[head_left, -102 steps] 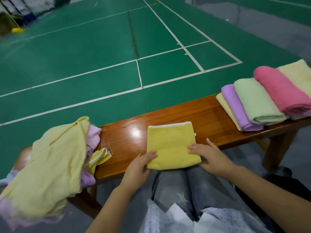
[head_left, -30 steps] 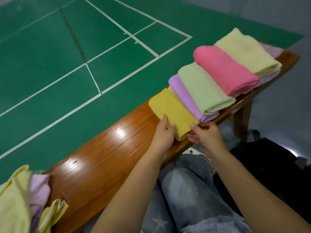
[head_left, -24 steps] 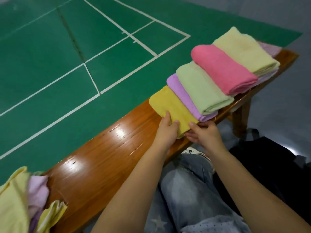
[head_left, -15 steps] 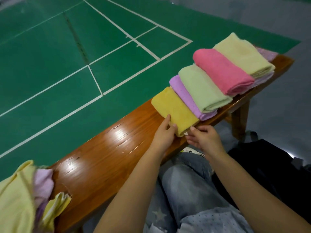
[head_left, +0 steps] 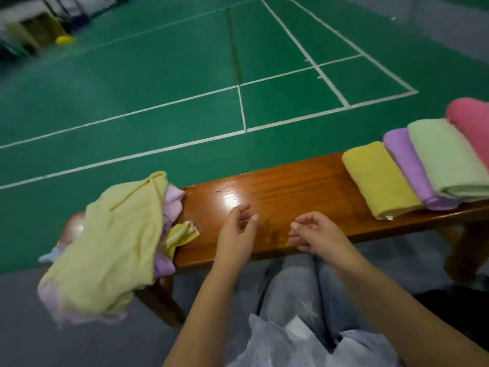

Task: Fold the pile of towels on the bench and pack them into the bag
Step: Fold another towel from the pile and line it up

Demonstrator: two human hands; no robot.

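Observation:
A heap of unfolded towels (head_left: 111,242), pale yellow on top with lilac beneath, covers the left end of the wooden bench (head_left: 291,186) and droops over its front edge. On the right end lies a row of folded towels: yellow (head_left: 378,178), purple (head_left: 412,168), light green (head_left: 449,157) and pink (head_left: 473,123). My left hand (head_left: 238,234) and my right hand (head_left: 315,234) hover over the bare middle of the bench, fingers loosely curled, holding nothing. The left hand is nearer the heap.
A green court floor with white lines (head_left: 238,107) stretches beyond the bench. A dark bag (head_left: 460,308) sits on the grey floor at the lower right, mostly cut off. My knees in grey trousers (head_left: 296,295) are just in front of the bench.
Both hands let go of the folded yellow towel, which now lies at the left end of the row, and moved left to the bench's middle. The view swung left, showing the heap.

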